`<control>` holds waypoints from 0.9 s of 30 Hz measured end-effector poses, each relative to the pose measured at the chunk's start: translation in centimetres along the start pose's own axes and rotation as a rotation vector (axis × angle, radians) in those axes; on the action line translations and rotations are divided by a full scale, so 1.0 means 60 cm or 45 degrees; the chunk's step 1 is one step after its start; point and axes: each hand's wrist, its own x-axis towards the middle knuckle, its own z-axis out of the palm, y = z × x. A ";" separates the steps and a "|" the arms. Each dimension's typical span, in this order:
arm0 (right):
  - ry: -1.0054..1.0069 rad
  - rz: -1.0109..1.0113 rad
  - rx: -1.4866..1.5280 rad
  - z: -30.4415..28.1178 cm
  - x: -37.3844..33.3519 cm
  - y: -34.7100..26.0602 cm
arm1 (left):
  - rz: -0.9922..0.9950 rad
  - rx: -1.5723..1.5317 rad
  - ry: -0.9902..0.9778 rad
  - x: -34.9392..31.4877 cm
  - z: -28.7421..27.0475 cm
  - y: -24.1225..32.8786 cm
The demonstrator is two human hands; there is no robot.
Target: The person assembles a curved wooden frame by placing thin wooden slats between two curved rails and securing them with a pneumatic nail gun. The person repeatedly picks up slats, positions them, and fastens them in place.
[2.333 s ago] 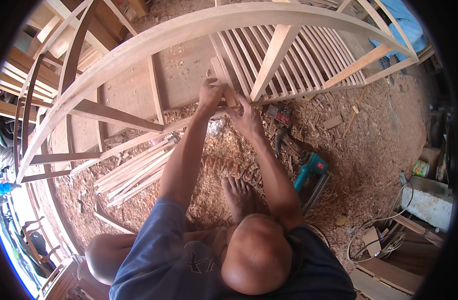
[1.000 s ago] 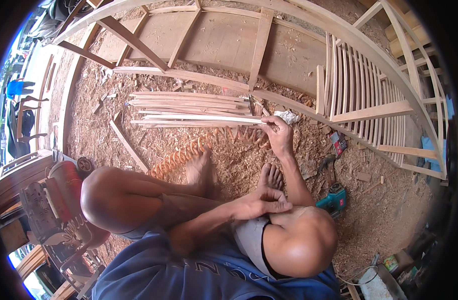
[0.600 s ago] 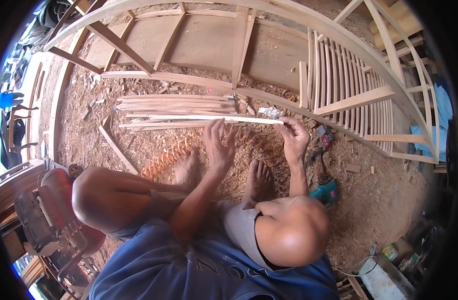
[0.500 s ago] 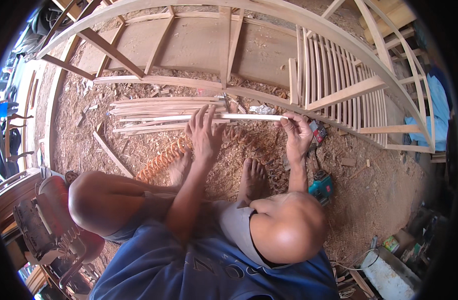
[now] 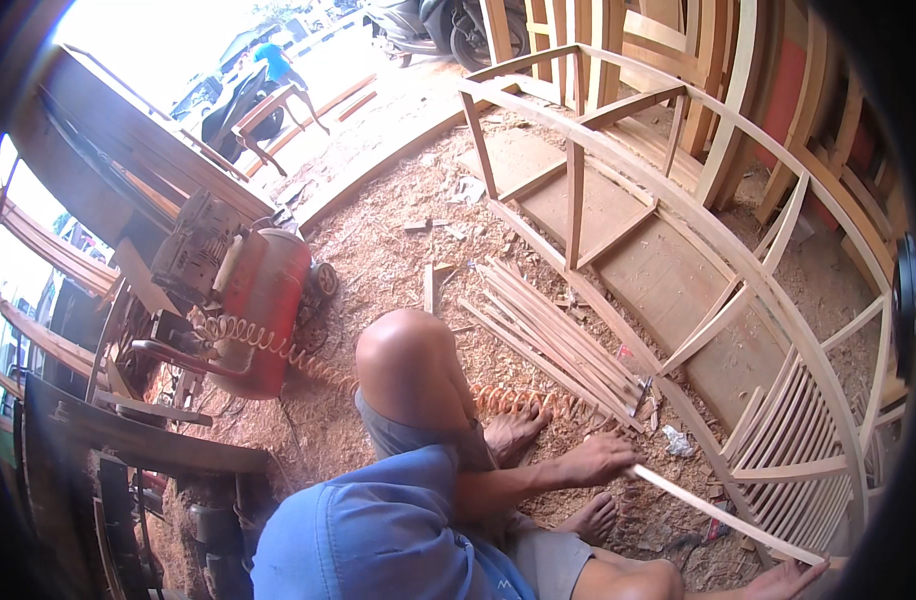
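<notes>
A thin pale wooden strip (image 5: 723, 510) slants in front of me, over the shavings at the lower right. Around its upper-left end, my left hand (image 5: 600, 459) is closed. My right hand (image 5: 786, 580) grips the far lower-right end, partly cut off by the picture's edge. Several similar wooden strips (image 5: 548, 335) lie in a loose bundle on the ground beyond my left hand. A large curved wooden frame (image 5: 598, 275) stretches along the right, with a row of thin slats (image 5: 793, 430) set into its near end.
A red air compressor (image 5: 263, 310) stands at the left, its orange coiled hose (image 5: 523, 402) running past my feet. Timber frames (image 5: 668, 45) lean at the upper right. Wood shavings (image 5: 378, 265) cover the ground. Outside, a person in blue (image 5: 275, 65) is near parked motorbikes (image 5: 433, 25).
My view has swung to the left, bringing the compressor and the street into sight. My left hand now grips the strip's end instead of lying over its middle.
</notes>
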 end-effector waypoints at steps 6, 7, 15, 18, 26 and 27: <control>-0.212 0.319 -0.141 0.080 -0.063 -0.001 | -0.278 -0.303 -0.220 -0.075 -0.009 0.083; -0.337 0.438 -0.267 0.097 -0.090 0.013 | -0.344 -0.506 -0.150 -0.084 -0.013 0.096; -1.529 1.102 -0.421 0.214 -0.211 0.108 | -1.122 -0.858 -0.397 -0.146 -0.030 0.141; -1.650 1.336 -0.550 0.225 -0.210 0.149 | -0.967 -1.055 -0.452 -0.142 -0.019 0.128; -1.590 1.506 -0.358 0.183 -0.214 0.233 | -1.126 -1.177 -0.584 -0.139 -0.020 0.118; -1.677 1.450 -0.273 0.177 -0.208 0.232 | -1.121 -1.063 -0.628 -0.139 -0.020 0.115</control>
